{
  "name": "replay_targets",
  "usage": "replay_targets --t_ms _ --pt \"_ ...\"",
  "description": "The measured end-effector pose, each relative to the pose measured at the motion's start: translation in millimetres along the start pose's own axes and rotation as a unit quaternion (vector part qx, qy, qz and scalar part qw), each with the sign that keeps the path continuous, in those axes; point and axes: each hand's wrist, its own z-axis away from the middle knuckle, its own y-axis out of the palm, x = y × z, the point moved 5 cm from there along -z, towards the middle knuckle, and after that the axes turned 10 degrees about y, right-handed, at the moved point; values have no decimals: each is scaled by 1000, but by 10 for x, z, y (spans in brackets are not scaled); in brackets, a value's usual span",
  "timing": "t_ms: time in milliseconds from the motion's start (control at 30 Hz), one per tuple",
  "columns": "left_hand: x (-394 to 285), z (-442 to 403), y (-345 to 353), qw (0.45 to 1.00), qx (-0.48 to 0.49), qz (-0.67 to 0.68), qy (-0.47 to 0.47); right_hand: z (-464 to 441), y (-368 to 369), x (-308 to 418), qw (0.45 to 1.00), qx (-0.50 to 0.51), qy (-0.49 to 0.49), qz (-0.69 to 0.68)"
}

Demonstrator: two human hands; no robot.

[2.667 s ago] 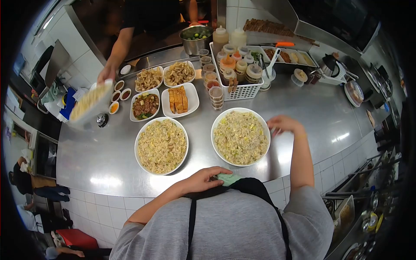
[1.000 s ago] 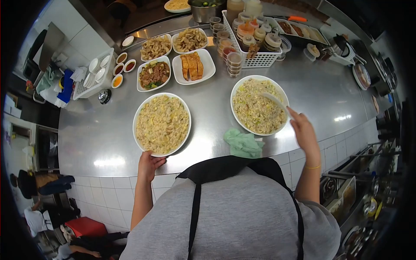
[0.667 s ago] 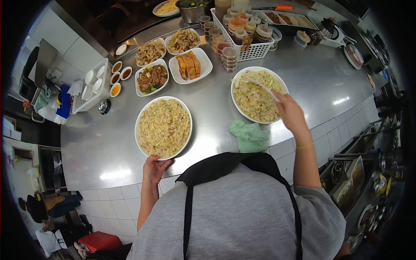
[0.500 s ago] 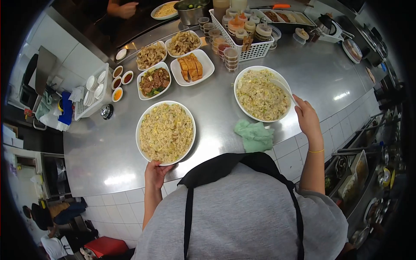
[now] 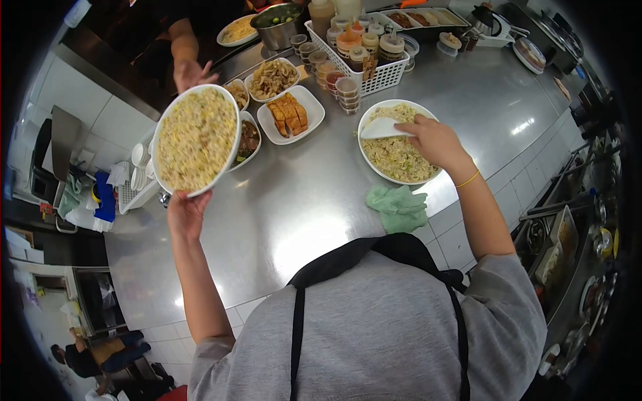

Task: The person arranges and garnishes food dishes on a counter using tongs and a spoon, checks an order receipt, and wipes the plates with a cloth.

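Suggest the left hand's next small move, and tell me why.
Perhaps hold the round white bowl of yellowish fried rice steady with the left hand until the co-worker's bare, open hand takes its rim: the bowl is raised above the grey steel counter, and that hand reaches near its far edge, without a clear grip.

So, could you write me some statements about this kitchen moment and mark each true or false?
1. The left hand holds up a bowl of fried rice. True.
2. The right hand is empty. False: it holds a white spoon.
3. The green cloth lies on the metal counter. True.
4. Nobody else's hand is in view. False: another person's hand is near the raised bowl.
5. The second rice bowl is lifted too. False: it rests on the counter.
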Motion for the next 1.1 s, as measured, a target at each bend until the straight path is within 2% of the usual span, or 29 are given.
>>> replay_targets --t_ms 100,233,300,333,400,500,633,700,767,833,867,933,967,1033,1100 --pt "-104 -453 77 1000 12 9 2 23 41 -55 999 29 -9 20" --pt "-211 -817 208 999 23 24 6 141 -273 -144 999 39 11 -9" --pt "-291 -947 275 999 21 29 8 264 -435 -363 991 2 102 -91" --pt "-337 -1050 305 999 16 48 14 315 -408 -446 990 3 105 -92" --pt "-434 -1334 336 998 17 59 33 427 -284 -672 973 -9 204 -109" --pt "-607 -1844 414 989 38 121 75 484 180 -654 973 -35 162 -161" --pt "-640 -1586 1085 995 -15 76 67 554 -108 -572 965 -31 178 -193" --pt "-386 -1239 1455 990 124 -28 56 696 -291 -501 966 -36 177 -186" --pt "97 -727 1868 934 239 -261 40 868 -279 -348 966 31 186 -180" --pt "715 -358 2035 928 308 -191 -87 880 -102 -248 970 42 194 -141" --pt "991 -214 2098 916 301 -238 -113 855 -36 -213 970 31 189 -147" --pt "1581 -39 2096 911 325 -161 -198 790 68 -241 973 10 172 -154" --pt "1660 41 2138 912 324 -160 -195 776 13 -279 974 8 169 -153" --pt "1802 247 2176 908 319 -91 -258 758 -196 -304 979 30 140 -147" --pt "1887 368 2121 907 308 -103 -269 687 -392 -290 978 41 147 -143"
